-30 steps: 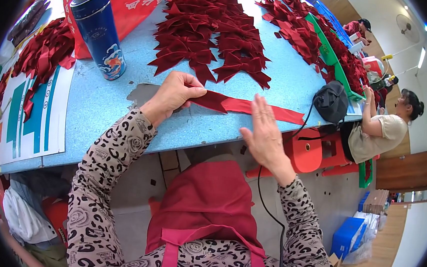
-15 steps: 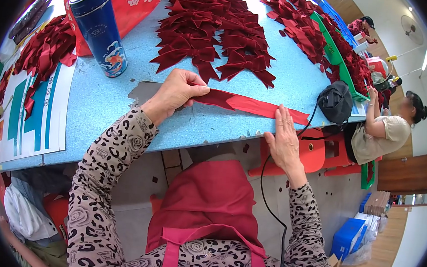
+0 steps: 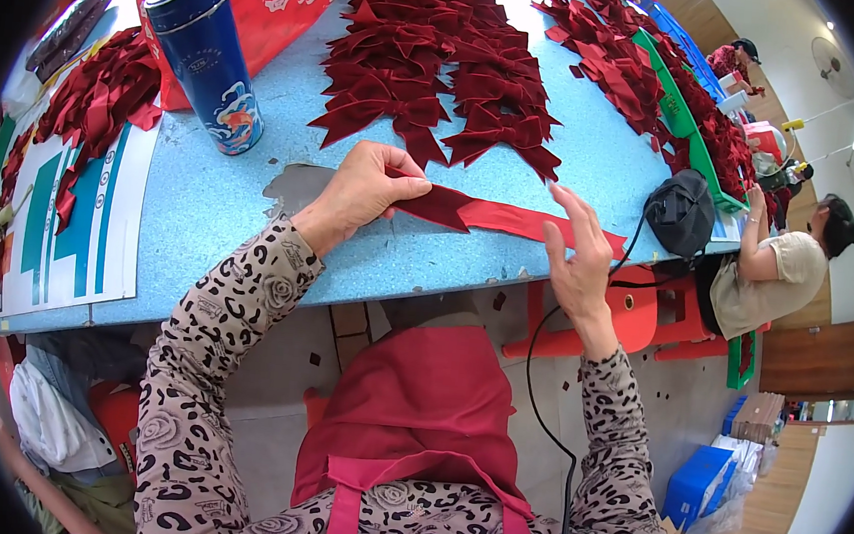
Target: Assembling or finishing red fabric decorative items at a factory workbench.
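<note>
Leftward, on the table (image 3: 191, 203), tumbler (image 3: 198, 53). Next, left hand (image 3: 368, 190), thumb and forefinger pinched together on one end of ribbon (image 3: 511, 219). Centrally, ribbon laid out rightward along the table's near side, in front of bows (image 3: 399, 49). Farther right, right hand (image 3: 580, 269), half open, thumb parted from curved fingers, with no visible grip; contact with ribbon impossible to tell. Newly tilted up from flat on ribbon, probably leaving its hold to the left pinch alone.
</note>
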### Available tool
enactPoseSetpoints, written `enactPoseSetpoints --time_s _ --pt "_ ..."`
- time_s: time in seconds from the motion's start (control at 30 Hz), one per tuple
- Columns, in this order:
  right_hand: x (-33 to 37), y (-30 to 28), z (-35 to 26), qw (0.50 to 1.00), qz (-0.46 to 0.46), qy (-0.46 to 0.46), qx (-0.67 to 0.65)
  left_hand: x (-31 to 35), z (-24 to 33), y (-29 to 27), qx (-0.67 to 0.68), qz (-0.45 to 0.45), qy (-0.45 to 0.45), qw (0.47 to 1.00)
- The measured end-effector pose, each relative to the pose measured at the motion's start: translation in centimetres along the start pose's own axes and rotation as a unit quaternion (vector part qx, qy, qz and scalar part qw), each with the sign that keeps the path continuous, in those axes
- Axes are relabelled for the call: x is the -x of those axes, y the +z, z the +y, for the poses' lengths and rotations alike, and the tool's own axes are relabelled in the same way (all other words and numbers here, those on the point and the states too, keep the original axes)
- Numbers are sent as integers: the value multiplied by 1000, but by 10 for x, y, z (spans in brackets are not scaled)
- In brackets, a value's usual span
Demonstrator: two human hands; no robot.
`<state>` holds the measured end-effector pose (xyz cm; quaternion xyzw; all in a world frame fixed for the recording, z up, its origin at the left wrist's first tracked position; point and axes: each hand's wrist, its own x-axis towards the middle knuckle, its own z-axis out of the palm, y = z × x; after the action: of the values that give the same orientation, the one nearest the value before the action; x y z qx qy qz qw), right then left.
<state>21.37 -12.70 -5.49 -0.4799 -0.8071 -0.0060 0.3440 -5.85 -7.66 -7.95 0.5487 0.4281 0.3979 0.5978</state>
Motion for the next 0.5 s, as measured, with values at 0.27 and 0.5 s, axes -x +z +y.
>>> enactPoseSetpoints --time_s 0.27,0.5 --pt "-102 51 -21 965 8 -79 -249 -8 18 -8 -60 22 54 997" --pt "-137 77 -8 898 -13 -14 -440 -25 22 -17 -55 56 65 995"
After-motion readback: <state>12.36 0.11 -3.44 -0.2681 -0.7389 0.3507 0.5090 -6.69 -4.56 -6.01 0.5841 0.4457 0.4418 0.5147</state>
